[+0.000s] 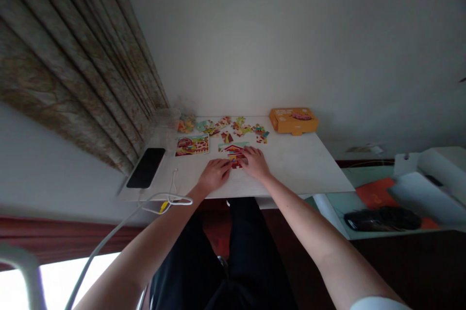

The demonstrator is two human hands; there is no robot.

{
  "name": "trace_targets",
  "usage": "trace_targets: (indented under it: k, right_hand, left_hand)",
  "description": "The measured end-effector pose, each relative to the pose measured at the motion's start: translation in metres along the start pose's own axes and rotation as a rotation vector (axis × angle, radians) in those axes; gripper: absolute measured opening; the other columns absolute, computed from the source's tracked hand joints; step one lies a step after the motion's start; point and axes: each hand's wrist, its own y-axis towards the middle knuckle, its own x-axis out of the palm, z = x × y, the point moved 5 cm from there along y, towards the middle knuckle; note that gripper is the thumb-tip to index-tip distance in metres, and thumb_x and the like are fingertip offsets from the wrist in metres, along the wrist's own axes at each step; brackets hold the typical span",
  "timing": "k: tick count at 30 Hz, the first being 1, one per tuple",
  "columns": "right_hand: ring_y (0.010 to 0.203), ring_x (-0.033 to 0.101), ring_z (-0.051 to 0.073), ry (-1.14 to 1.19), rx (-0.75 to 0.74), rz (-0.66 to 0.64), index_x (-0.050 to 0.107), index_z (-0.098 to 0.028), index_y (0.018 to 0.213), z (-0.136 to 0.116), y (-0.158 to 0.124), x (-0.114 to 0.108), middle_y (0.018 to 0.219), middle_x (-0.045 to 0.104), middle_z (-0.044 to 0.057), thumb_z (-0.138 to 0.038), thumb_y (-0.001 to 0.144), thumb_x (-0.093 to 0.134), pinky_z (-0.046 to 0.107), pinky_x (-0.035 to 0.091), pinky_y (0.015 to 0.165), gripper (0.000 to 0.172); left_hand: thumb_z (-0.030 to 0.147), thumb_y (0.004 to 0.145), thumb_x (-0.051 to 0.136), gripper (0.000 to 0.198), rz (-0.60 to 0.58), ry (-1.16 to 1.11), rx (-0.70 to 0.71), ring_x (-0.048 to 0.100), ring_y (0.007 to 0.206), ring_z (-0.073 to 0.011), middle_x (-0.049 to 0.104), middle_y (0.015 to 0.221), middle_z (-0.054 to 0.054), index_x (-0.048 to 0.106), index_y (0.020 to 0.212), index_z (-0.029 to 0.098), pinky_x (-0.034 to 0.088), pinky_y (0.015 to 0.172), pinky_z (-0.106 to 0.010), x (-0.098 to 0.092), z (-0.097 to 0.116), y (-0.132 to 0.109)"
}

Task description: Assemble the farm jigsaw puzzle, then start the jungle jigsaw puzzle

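Observation:
Partly joined jigsaw puzzle pieces (235, 146) lie near the middle of the white table, showing a red-roofed house. At their lower left edge is my left hand (215, 174), its fingers curled and closed at a small puzzle piece (233, 158). My right hand (255, 162) rests over the right side of the joined pieces, fingers stretched out and apart, partly hiding them. Just beyond lies a loose puzzle piece (227, 137). To the left is a picture card (192, 145) with a red barn and a cow pattern.
Several loose puzzle pieces (240, 126) spread along the table's back. An orange box (294, 121) stands at the back right. A black phone (146, 168) lies at the left edge, with a white cable (120, 226) near my left forearm. A clear plastic container (162, 125) sits back left.

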Motion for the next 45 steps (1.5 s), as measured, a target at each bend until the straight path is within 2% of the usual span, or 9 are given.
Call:
trace_targets:
  k: [6,14,17,21,24,31,39,42,45]
  right_hand:
    - [0.136,0.048,0.029,0.014,0.007,-0.024,0.065,-0.023,0.134,-0.001,0.000,-0.001,0.145,0.059,0.012,-0.043,0.102,0.051,0.049,0.031,0.114,0.041]
    - [0.135,0.048,0.028,0.023,0.015,-0.018,0.065,-0.023,0.135,0.000,0.000,-0.001,0.145,0.059,0.011,-0.043,0.102,0.052,0.048,0.032,0.114,0.041]
    - [0.135,0.048,0.028,0.021,0.010,-0.016,0.065,-0.024,0.135,0.001,0.000,0.000,0.145,0.060,0.011,-0.043,0.102,0.052,0.049,0.032,0.114,0.041]
    - [0.134,0.049,0.029,0.014,0.007,-0.015,0.065,-0.023,0.134,0.001,0.001,0.001,0.145,0.059,0.012,-0.043,0.101,0.052,0.048,0.033,0.113,0.041]
    - [0.134,0.049,0.029,0.008,0.002,-0.015,0.065,-0.023,0.134,0.001,0.001,0.001,0.145,0.060,0.012,-0.043,0.101,0.052,0.047,0.034,0.112,0.041]
    - [0.134,0.048,0.028,0.018,-0.002,-0.007,0.065,-0.023,0.134,0.000,-0.001,-0.002,0.144,0.060,0.011,-0.043,0.102,0.052,0.047,0.034,0.113,0.040]
    - [0.136,0.048,0.030,0.011,0.004,-0.027,0.064,-0.022,0.135,0.001,-0.003,0.001,0.145,0.059,0.013,-0.045,0.102,0.052,0.049,0.033,0.115,0.042]
    - [0.132,0.052,0.028,0.052,0.007,0.006,0.067,-0.023,0.130,0.003,-0.004,0.000,0.140,0.063,0.012,-0.042,0.101,0.054,0.045,0.036,0.112,0.037]
    - [0.118,0.061,0.025,0.104,0.060,0.059,0.072,-0.023,0.117,0.010,0.003,-0.001,0.123,0.071,0.010,-0.039,0.101,0.053,0.041,0.042,0.106,0.029]
  left_hand:
    - [0.028,0.097,0.055,0.037,-0.078,0.096,-0.056,0.058,0.125,-0.0318,0.064,0.141,-0.011,0.066,0.132,0.022,0.044,0.103,-0.054,-0.004,0.008,-0.010]
    - [0.039,0.097,0.056,0.048,-0.102,0.036,-0.129,0.053,0.135,-0.0340,0.058,0.149,-0.011,0.058,0.143,0.025,0.035,0.113,-0.063,-0.003,0.003,-0.014]
    - [0.035,0.098,0.054,0.050,-0.077,-0.009,-0.124,0.054,0.136,-0.0306,0.059,0.148,-0.012,0.054,0.146,0.023,0.035,0.116,-0.059,-0.002,0.002,-0.016]
    - [0.029,0.098,0.051,0.038,-0.057,-0.021,-0.135,0.056,0.134,-0.0276,0.063,0.142,-0.014,0.064,0.132,0.018,0.039,0.117,-0.051,-0.001,-0.001,-0.017]
    - [0.029,0.098,0.052,0.035,-0.070,-0.016,-0.106,0.057,0.133,-0.0284,0.064,0.140,-0.014,0.067,0.127,0.019,0.041,0.116,-0.051,0.001,0.000,-0.017]
    - [0.029,0.098,0.053,0.035,-0.075,-0.018,-0.078,0.053,0.138,-0.0299,0.059,0.146,-0.014,0.067,0.129,0.019,0.040,0.117,-0.054,0.002,0.003,-0.016]
    - [0.028,0.098,0.053,0.045,-0.116,-0.092,-0.001,0.052,0.139,-0.0257,0.058,0.148,-0.012,0.058,0.142,0.020,0.039,0.120,-0.051,0.003,0.008,-0.011]
    - [0.028,0.097,0.054,0.043,-0.094,-0.115,-0.002,0.053,0.138,-0.0255,0.060,0.146,-0.012,0.060,0.139,0.021,0.039,0.120,-0.051,0.003,0.008,-0.012]
    - [0.026,0.095,0.056,0.043,-0.074,-0.132,-0.011,0.055,0.136,-0.0250,0.061,0.145,-0.010,0.061,0.138,0.023,0.039,0.120,-0.050,0.003,0.006,-0.012]
